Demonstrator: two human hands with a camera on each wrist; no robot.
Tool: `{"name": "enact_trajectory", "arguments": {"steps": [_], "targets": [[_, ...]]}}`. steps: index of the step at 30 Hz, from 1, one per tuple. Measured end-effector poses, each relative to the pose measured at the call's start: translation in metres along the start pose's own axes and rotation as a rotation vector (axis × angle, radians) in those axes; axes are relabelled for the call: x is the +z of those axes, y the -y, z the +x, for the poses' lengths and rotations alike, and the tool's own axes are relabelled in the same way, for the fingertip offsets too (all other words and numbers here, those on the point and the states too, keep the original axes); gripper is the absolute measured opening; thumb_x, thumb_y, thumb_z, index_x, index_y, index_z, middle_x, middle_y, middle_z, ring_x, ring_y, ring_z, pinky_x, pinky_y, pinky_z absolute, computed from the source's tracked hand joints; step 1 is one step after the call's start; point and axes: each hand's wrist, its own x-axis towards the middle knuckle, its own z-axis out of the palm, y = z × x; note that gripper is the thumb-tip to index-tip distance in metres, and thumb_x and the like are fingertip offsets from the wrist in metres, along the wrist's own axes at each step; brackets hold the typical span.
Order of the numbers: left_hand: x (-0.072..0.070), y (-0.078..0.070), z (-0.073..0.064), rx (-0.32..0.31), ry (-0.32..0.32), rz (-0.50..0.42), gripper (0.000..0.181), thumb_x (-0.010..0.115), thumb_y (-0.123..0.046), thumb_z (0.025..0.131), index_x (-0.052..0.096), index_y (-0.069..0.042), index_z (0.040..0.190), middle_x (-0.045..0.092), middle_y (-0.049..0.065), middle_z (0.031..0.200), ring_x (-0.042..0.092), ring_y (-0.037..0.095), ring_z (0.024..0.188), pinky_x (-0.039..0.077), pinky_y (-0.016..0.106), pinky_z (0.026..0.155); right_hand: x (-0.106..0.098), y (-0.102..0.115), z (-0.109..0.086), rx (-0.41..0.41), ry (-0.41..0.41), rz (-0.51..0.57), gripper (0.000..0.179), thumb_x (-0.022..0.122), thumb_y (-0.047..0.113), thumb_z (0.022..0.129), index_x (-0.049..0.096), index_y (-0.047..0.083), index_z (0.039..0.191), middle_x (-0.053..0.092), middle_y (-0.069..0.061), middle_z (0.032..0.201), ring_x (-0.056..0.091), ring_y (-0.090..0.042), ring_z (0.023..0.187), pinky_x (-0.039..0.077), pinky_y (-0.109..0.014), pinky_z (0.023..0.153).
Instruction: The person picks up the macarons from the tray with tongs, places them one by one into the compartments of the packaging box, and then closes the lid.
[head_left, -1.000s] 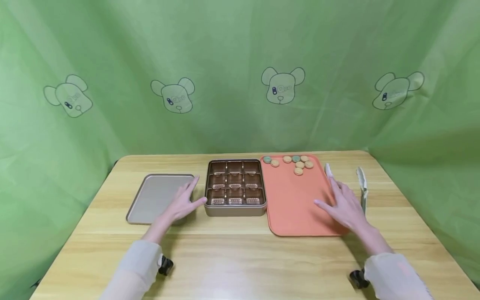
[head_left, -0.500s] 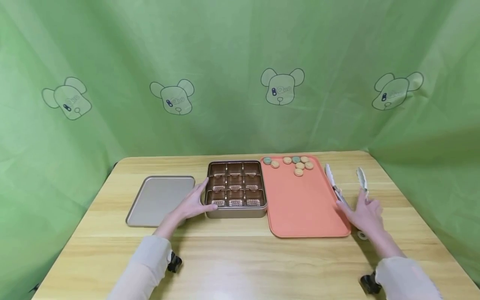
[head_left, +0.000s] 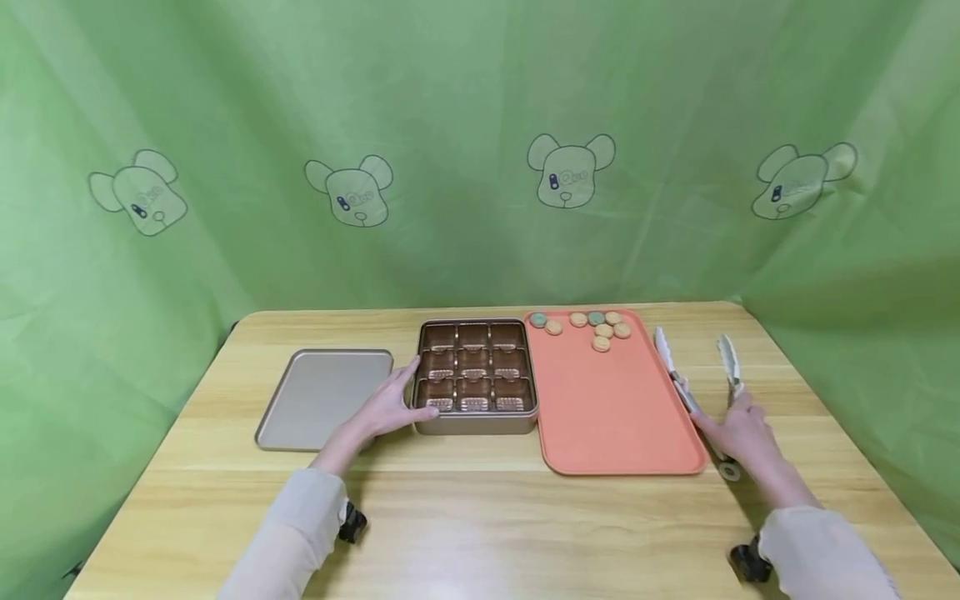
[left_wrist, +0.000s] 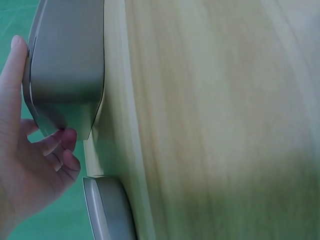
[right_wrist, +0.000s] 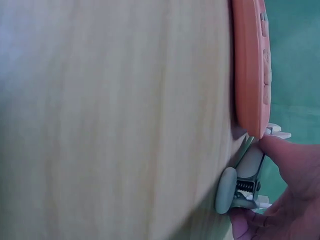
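A square metal tin (head_left: 476, 425) stands mid-table, lined with a brown plastic insert of several compartments. My left hand (head_left: 386, 410) holds its near left corner. In the left wrist view the thumb lies along the tin's (left_wrist: 70, 65) rim while curled fingertips touch the side wall. On the right, a pair of tongs (head_left: 682, 392) lies spread apart on the table, pale tips pointing away. My right hand (head_left: 752, 437) grips them, thumb on the left arm and fingers at the right arm. Their spring and rounded end show in the right wrist view, by the hand (right_wrist: 295, 195).
An orange tray (head_left: 615, 408) lies between tin and tongs, with several cream and green macarons (head_left: 603, 331) at its far end. Left of the tin is a flat grey metal lid (head_left: 322, 396). A green curtain (head_left: 450, 233) hangs behind the wooden table (head_left: 480, 517).
My left hand has moved right from over the lid's edge onto the tin's corner. My right hand has moved right and nearer from above the tray's edge and taken hold of the tongs.
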Motion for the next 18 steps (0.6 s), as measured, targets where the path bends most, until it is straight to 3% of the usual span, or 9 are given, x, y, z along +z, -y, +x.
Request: {"name": "enact_trajectory", "arguments": {"steps": [5, 7, 12, 18], "targets": [[0.0031, 0.0002, 0.0013, 0.002, 0.001, -0.008, 0.106, 0.071, -0.052, 0.070, 0.011, -0.015, 0.148, 0.020, 0.028, 0.145, 0.025, 0.044, 0.130, 0.025, 0.061, 0.101, -0.0043, -0.0005, 0.0042, 0.037, 0.088, -0.023, 0.081, 0.054, 0.037, 0.083, 0.019, -0.032, 0.107, 0.030, -0.040, 0.090, 0.045, -0.043, 0.073, 0.046, -0.048, 0.060], [0.0038, 0.0001, 0.0017, 0.002, 0.004, -0.009, 0.106, 0.071, -0.052, 0.069, 0.010, -0.015, 0.148, 0.020, 0.028, 0.145, 0.025, 0.044, 0.130, 0.025, 0.061, 0.101, -0.0059, -0.0020, 0.0060, 0.031, 0.107, -0.045, 0.077, 0.054, 0.038, 0.083, 0.028, -0.032, 0.102, 0.033, -0.038, 0.087, 0.045, -0.040, 0.071, 0.046, -0.044, 0.057], [0.0030, -0.0019, 0.0000, -0.012, 0.002, -0.046, 0.107, 0.074, -0.048, 0.069, 0.010, -0.015, 0.148, 0.019, 0.027, 0.146, 0.025, 0.044, 0.130, 0.025, 0.061, 0.102, -0.0093, -0.0056, 0.0077, 0.006, 0.154, -0.067, 0.064, 0.052, 0.042, 0.085, 0.047, -0.022, 0.084, 0.038, -0.032, 0.081, 0.046, -0.032, 0.066, 0.043, -0.035, 0.051], [0.0013, -0.0023, -0.0025, -0.013, 0.001, -0.059, 0.106, 0.074, -0.047, 0.069, 0.010, -0.013, 0.148, 0.018, 0.028, 0.146, 0.025, 0.045, 0.130, 0.024, 0.061, 0.102, -0.0092, -0.0052, 0.0100, 0.019, 0.167, -0.033, 0.062, 0.057, 0.041, 0.080, 0.045, -0.020, 0.085, 0.037, -0.031, 0.080, 0.046, -0.030, 0.064, 0.044, -0.034, 0.051]]}}
